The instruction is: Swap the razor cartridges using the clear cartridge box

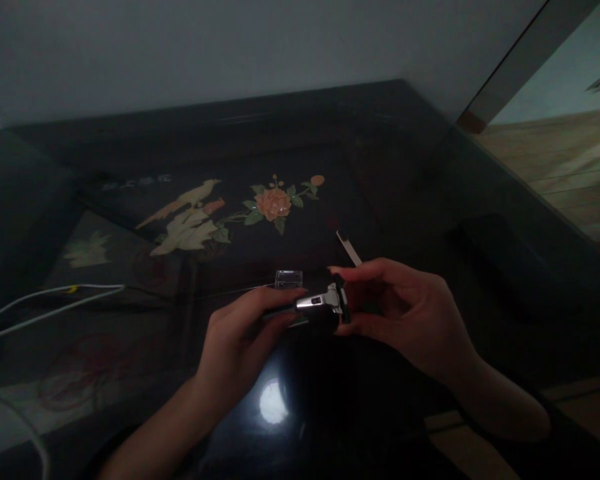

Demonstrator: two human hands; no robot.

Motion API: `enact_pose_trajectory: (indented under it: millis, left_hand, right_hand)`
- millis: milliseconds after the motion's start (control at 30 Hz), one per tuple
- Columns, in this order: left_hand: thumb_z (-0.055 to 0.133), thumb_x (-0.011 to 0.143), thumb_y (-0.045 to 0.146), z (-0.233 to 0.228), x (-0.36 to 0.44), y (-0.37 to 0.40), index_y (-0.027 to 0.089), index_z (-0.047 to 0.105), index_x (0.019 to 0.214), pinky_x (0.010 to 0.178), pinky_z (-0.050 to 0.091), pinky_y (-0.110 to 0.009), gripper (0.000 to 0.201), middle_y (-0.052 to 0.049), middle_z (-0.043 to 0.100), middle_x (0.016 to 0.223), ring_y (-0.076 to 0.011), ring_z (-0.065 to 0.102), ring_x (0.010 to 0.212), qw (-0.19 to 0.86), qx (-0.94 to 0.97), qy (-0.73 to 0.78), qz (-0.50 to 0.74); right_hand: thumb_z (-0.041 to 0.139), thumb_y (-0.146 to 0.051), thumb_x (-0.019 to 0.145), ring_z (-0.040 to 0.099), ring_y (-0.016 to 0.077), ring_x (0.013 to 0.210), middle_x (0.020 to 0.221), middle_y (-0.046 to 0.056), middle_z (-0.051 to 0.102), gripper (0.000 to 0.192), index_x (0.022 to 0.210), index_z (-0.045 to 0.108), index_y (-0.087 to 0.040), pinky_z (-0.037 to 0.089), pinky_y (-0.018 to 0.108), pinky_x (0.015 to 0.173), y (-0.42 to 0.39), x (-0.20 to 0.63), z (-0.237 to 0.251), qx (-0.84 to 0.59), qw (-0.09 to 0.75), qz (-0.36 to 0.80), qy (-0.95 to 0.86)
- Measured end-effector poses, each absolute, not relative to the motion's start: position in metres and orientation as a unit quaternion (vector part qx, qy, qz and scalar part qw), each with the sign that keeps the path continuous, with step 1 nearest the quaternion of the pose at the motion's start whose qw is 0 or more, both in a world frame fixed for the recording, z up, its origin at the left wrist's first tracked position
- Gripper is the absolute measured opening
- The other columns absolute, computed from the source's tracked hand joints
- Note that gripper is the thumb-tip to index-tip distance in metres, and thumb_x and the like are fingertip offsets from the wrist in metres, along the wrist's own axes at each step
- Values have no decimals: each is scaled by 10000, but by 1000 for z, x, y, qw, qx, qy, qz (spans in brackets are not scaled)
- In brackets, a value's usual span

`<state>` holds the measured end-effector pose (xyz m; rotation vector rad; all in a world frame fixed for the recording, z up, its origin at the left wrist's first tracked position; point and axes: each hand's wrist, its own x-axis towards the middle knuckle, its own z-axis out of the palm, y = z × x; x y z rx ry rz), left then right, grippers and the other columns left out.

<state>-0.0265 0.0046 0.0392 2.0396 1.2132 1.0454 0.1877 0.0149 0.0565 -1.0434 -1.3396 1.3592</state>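
Note:
My left hand (pixel 245 327) is closed on the dark handle of a razor (pixel 316 302), thumb on one side and fingers on the other. The razor has a silver neck and a black head, which points to the right. At that end, my right hand (pixel 405 300) pinches the razor's head by its edges between thumb and fingertips. Just behind the razor lies a small clear plastic case (pixel 289 277). A short pale stick with a dark tip (pixel 349 247) pokes out beyond my right fingers; its lower end is hidden.
The dark glossy table (pixel 390 167) bears an inlaid bird-and-flower picture (pixel 274 202). White cables (pixel 55 293) cross its left side. On the right lies a dark flat object (pixel 505 260), hard to make out. A pale wall (pixel 205 53) stands behind; wooden floor (pixel 555 160) shows at right.

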Motion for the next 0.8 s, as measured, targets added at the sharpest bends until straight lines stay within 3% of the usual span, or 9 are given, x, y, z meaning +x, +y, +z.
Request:
enact_pose_trajectory:
  millis: [800]
  left_hand:
    - [695, 823, 131, 37, -24, 2, 209, 714, 978, 707, 561, -166, 175, 11, 787, 904, -130, 736, 765, 302, 733, 462, 398]
  right_hand:
    - [896, -127, 547, 718, 135, 673, 744, -22, 739, 401, 885, 699, -214, 599, 219, 652, 17, 188, 56, -411, 448, 612, -506]
